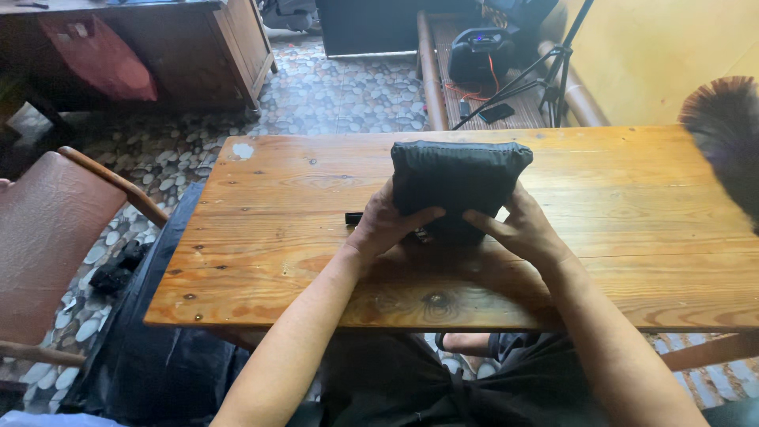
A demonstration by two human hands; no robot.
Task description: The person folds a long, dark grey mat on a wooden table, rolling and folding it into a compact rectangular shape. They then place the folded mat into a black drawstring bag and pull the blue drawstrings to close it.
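From the head camera, you've got the black fabric pouch standing upright on the wooden desk, near the middle and a little toward the far edge. Your left hand is wrapped on its lower left side, fingers curled onto the front face, so that grip is closed on the pouch. Your right hand mirrors it on the lower right, fingers pressed flat against the fabric, also gripping it. Something small and black pokes out on the desk just beside your left hand; too hidden to name.

To my eye, both hands sit low, so the top of the pouch is free to flop: keep the pressure even on both sides and the base flat on the desk. Watch the dark feather duster at the right edge, well apart for now. A brown chair stands off to your left.
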